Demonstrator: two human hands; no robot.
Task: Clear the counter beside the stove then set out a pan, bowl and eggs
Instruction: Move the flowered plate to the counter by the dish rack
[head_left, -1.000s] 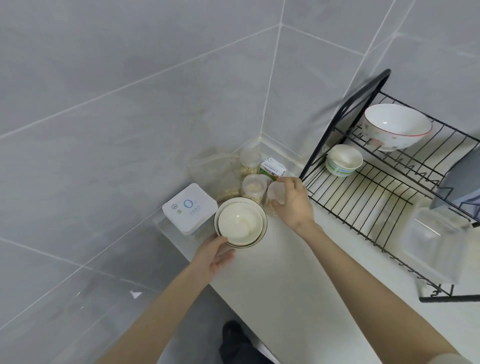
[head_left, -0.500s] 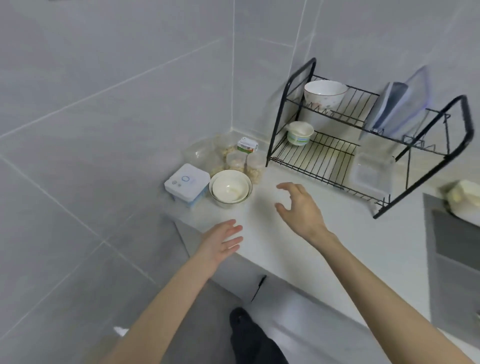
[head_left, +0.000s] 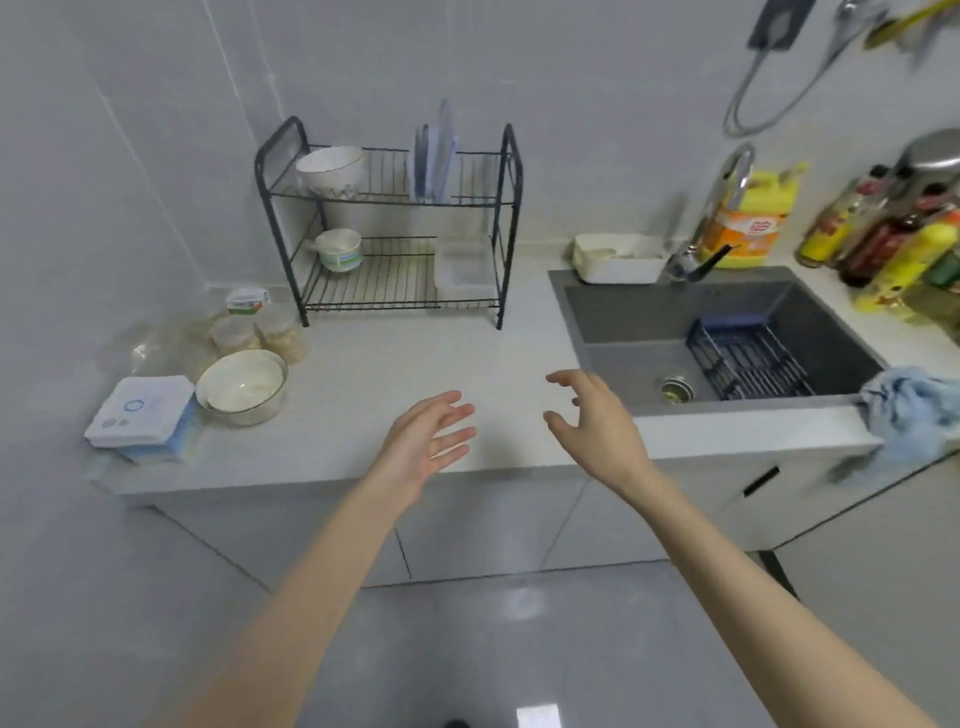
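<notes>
My left hand and my right hand hover over the white counter, both open with fingers spread and nothing in them. A stack of cream bowls stands at the counter's left end, beside a white box with a blue ring. Behind the bowls are small clear jars of grain and a green-labelled tub. A black two-tier dish rack at the back holds a white bowl on top and a small cup below. No pan, stove or eggs are in view.
A grey sink with a dark blue basket lies to the right. A blue cloth hangs on its front edge. A yellow detergent bottle, a white tray and sauce bottles line the back.
Both hands have left the bowls and jars in the corner and drawn back to the counter's middle. My view has swung right and pulled away, bringing the sink into sight.
</notes>
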